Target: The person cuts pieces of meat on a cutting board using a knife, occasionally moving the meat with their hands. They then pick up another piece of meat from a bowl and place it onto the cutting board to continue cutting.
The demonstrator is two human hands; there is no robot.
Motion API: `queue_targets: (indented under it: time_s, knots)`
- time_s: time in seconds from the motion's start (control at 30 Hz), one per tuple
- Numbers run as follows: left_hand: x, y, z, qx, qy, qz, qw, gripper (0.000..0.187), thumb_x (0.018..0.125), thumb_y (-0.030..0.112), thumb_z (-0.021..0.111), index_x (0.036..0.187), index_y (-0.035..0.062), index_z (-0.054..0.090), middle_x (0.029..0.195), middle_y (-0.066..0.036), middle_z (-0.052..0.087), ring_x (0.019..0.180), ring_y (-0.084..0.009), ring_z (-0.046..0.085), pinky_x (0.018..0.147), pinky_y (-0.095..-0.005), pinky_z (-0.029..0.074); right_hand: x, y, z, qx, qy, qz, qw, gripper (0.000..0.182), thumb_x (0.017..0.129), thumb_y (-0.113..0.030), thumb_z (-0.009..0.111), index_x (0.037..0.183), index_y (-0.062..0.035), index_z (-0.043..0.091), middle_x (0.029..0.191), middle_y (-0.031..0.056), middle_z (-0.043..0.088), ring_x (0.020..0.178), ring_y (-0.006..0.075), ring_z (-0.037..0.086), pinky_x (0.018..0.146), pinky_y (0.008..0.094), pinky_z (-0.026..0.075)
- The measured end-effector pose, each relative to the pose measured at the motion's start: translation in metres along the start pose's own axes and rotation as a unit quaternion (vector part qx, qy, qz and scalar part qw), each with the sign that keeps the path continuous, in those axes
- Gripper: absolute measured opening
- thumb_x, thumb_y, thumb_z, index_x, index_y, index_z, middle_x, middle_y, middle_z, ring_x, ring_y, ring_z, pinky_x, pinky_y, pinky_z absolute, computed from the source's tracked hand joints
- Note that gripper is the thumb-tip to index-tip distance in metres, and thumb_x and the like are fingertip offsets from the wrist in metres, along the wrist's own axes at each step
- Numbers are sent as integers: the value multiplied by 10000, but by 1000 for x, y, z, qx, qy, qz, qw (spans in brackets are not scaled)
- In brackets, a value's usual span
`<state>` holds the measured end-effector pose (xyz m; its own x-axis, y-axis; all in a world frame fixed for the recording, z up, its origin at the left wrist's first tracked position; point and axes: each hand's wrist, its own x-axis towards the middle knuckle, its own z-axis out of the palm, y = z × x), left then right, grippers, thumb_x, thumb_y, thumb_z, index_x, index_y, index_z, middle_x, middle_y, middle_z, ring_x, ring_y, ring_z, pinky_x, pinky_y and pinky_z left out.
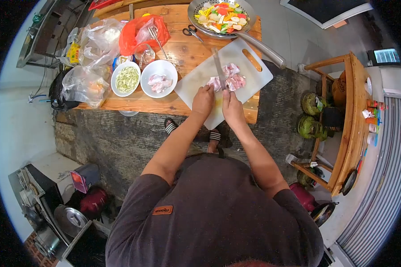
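Observation:
My right hand (232,108) is wrapped round the handle of a kitchen knife (218,66), whose blade points away from me over the cutting board. With closed fingers, my left hand (203,101) grips the near edge of a piece of raw meat (214,83), left of the blade. More pink raw meat pieces (235,82) lie right of the knife. Beneath them the white cutting board (192,85) sits at an angle near the table's front edge. To the left, a white bowl (159,79) contains cut raw meat, and another bowl (126,79) has thin pale-green strips.
On the wooden table (182,53), a strainer (249,34) of cut vegetables stands at the back right, its handle reaching past the board. Scissors (191,32), a red plastic bag (138,33), tongs (157,41) and clear bags (87,84) lie leftward. A wooden rack (343,129) stands right.

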<state>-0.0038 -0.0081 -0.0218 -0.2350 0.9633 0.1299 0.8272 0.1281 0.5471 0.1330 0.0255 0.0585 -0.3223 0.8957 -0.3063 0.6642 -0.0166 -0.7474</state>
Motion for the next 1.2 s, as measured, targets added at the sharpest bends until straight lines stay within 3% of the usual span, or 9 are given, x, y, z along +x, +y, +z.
queue_targets:
  time_s: [0.07, 0.33, 0.5, 0.67, 0.87, 0.93, 1.1, 1.2]
  knots:
    - [1, 0, 2, 3, 6, 3, 1000, 343, 911, 110, 602, 1224, -24, 643, 1016, -139, 664, 922, -327, 621, 796, -399, 557, 11, 24, 17, -74, -33, 31, 996, 622, 1065, -518, 346, 1152, 60, 560, 968, 380, 659, 972, 570, 626, 879, 609, 483]
    - [2, -3, 7, 20, -11, 0, 1000, 356, 899, 99, 602, 1235, -13, 638, 1038, -138, 665, 939, -325, 619, 793, -410, 560, -17, 14, 14, -53, -22, 63, 996, 602, 1073, -481, 367, 1102, 86, 566, 934, 420, 633, 973, 580, 610, 869, 602, 479]
    - [1, 2, 4, 18, -6, 9, 1000, 362, 900, 114, 620, 1241, -7, 622, 1026, -149, 653, 939, -335, 612, 802, -415, 547, 15, 4, 14, -78, -45, 41, 995, 626, 1063, -495, 372, 1181, 91, 556, 951, 397, 651, 977, 564, 636, 899, 593, 491]
    - [-2, -2, 3, 39, -4, 34, 999, 387, 898, 85, 593, 1270, -21, 615, 1056, -127, 659, 939, -315, 614, 789, -401, 561, -8, 20, 16, -65, -57, 58, 995, 612, 1057, -484, 395, 1204, 88, 555, 966, 389, 659, 963, 557, 635, 877, 602, 488]
    - [3, -5, 7, 53, -20, 26, 998, 384, 900, 88, 587, 1265, -26, 622, 1060, -124, 656, 951, -310, 614, 802, -395, 562, -1, 7, 21, -17, -11, 12, 1000, 599, 1057, -486, 398, 1215, 72, 552, 968, 394, 657, 966, 548, 645, 881, 596, 493]
    - [0, -5, 7, 43, -18, 23, 999, 396, 886, 92, 603, 1268, -15, 618, 1062, -134, 656, 950, -325, 617, 818, -406, 555, -22, 21, 16, -70, -53, 83, 993, 612, 1056, -496, 393, 1219, 73, 551, 971, 386, 662, 956, 558, 635, 875, 592, 496]
    - [2, -4, 9, 39, -15, 14, 999, 395, 883, 98, 611, 1268, 5, 616, 1059, -143, 653, 978, -339, 620, 844, -422, 547, 17, 9, 26, -28, -8, 37, 999, 647, 1049, -530, 388, 1139, 81, 581, 974, 389, 658, 963, 556, 641, 877, 591, 499]
    - [5, -6, 8, 36, -12, -4, 999, 400, 877, 92, 615, 1269, 9, 616, 1046, -144, 648, 998, -339, 623, 851, -423, 549, -22, 22, 18, -62, -39, 71, 995, 655, 1049, -537, 374, 1126, 79, 585, 968, 385, 659, 956, 556, 639, 867, 594, 501]
